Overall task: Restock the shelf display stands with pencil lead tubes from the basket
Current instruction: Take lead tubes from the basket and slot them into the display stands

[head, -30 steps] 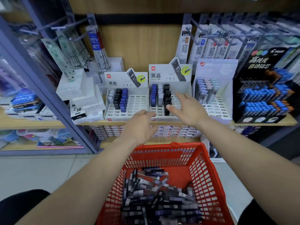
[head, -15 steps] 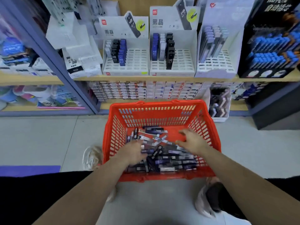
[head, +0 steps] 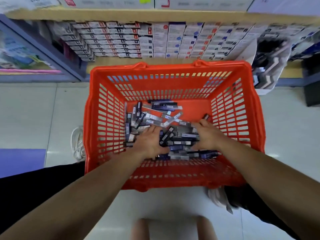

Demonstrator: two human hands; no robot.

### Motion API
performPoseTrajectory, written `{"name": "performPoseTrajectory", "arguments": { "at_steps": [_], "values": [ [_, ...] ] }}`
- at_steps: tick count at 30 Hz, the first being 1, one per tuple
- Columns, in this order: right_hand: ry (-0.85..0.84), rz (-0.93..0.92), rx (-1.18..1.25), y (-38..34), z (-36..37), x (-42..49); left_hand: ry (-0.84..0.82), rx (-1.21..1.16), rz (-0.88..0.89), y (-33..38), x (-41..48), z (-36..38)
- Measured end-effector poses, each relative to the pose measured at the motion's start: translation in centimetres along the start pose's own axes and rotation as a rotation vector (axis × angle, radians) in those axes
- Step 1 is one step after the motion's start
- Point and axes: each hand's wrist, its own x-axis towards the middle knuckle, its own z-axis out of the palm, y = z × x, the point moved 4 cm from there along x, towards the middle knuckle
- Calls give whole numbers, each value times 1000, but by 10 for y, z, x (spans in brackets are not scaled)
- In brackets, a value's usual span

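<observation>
A red plastic basket (head: 173, 84) stands on the floor in front of the shelf, holding a loose pile of several pencil lead tubes (head: 155, 116), dark blue, black and clear. Both my hands are down inside it. My left hand (head: 149, 141) lies palm down on the left part of the pile, fingers fairly straight. My right hand (head: 208, 135) rests on the right part with fingers spread over the tubes. No tube is plainly lifted or gripped. Only the bottom edges of the white display stands (head: 110, 2) show at the top.
The wooden shelf edge (head: 155, 14) runs across the top, with stacked small boxes (head: 155, 40) beneath it. A white box of dark items (head: 266, 70) sits at the basket's right. A shoe (head: 78, 144) is beside the basket, and a stool (head: 173, 227) is at the bottom edge.
My hands came down from the display stands into the basket and now rest deeper on the tube pile. The view has tilted down, so the stands are almost out of frame.
</observation>
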Motion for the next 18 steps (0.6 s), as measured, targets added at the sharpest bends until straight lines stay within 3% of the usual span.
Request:
{"name": "performPoseTrajectory", "arguments": {
  "at_steps": [18],
  "values": [
    [59,-145,-39,-22,5,38,88,51,166,14,51,21]
  ]
}}
